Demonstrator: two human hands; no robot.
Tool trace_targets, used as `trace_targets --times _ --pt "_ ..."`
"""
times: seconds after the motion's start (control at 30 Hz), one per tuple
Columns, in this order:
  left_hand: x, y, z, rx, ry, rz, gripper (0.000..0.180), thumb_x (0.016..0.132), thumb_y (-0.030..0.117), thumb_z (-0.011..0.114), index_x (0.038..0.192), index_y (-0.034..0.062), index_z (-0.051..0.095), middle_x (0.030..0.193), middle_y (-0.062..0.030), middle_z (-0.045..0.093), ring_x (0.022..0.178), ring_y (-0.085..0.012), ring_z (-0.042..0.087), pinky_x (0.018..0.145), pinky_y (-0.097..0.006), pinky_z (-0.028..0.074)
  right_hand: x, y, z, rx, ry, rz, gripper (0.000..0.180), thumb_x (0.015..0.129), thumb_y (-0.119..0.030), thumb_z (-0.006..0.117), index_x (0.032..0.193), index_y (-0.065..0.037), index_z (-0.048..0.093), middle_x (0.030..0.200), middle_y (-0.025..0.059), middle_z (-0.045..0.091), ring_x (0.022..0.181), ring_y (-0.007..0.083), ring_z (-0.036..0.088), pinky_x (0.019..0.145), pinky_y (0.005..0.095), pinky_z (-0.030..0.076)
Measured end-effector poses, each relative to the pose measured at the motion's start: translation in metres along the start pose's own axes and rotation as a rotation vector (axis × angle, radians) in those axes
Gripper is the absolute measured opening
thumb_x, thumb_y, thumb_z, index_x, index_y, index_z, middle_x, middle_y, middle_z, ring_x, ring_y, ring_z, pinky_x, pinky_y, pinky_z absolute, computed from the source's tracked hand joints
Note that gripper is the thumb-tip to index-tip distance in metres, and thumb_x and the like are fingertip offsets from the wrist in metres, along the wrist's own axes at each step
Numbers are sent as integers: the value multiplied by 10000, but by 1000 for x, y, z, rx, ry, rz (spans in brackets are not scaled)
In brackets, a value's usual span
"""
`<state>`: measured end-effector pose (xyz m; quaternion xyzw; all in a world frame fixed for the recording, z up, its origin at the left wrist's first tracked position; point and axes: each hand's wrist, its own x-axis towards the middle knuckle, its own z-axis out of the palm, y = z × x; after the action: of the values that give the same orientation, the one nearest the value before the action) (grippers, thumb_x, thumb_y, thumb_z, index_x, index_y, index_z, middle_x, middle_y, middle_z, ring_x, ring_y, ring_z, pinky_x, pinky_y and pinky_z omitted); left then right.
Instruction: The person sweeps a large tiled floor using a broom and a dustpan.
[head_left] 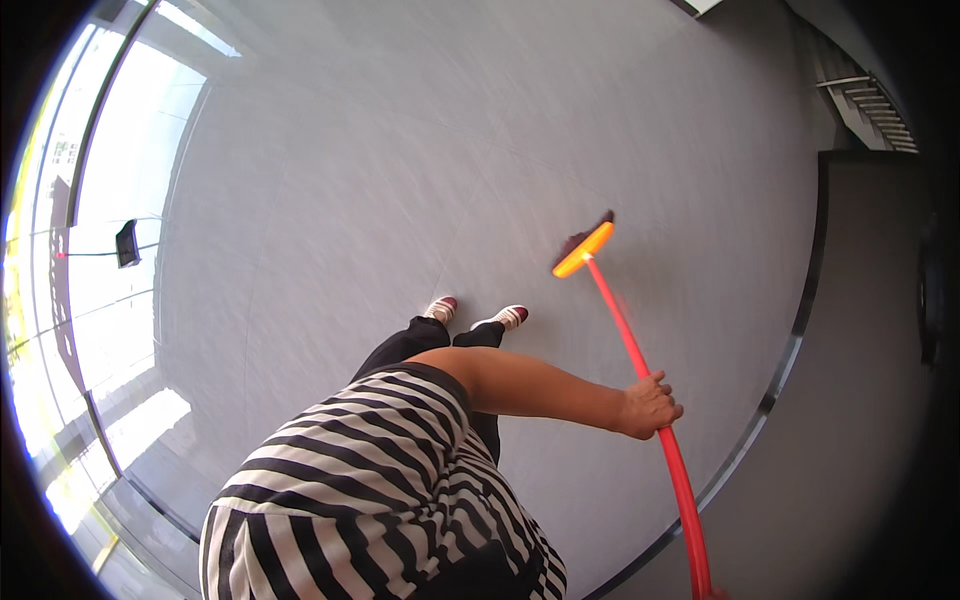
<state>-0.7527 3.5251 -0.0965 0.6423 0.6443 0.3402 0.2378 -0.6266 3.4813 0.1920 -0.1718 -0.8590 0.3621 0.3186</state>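
Note:
A broom with a red handle (684,490), an orange head (584,250) and dark bristles (573,243) slants across the right half of the head view. Its head is on the grey floor, ahead and to the right of my shoes. My left arm reaches across my body, and my left hand (652,405) is wrapped around the middle of the handle. At the lower edge only a sliver of my right hand (718,594) shows, against the upper part of the handle; most of it is out of the picture.
Smooth grey floor (400,150) spreads around my shoes (441,309). A dark wall (850,330) with a black base strip runs along the right. Stairs (878,112) rise at the far right. Bright glass panels line the left, near a black box-shaped thing (127,243) with a thin rod.

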Motion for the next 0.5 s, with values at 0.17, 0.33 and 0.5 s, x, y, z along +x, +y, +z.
trace_targets --times 0.17,0.33,0.5 --pt "-79 -84 -49 215 -153 -297 242 685 209 629 892 119 544 771 -13 607 861 -186 562 827 -385 335 2 106 -25 332 -31 362 109 748 -54 531 824 17 499 931 229 573 980 350 536 904 462 384" --pt "-209 -214 -70 432 -168 -823 121 723 187 605 835 142 591 784 -36 609 828 -205 584 806 -389 348 5 216 155 792 -411 637 122 767 -54 569 862 3 517 1064 220 557 1071 342 508 956 457 347" --pt "-301 -311 -72 569 -16 -1199 184 723 179 624 900 130 613 974 -67 540 1024 -226 488 809 -376 411 -2 222 301 851 -629 700 130 807 -28 593 922 -8 538 1120 155 556 1070 217 504 855 291 435"
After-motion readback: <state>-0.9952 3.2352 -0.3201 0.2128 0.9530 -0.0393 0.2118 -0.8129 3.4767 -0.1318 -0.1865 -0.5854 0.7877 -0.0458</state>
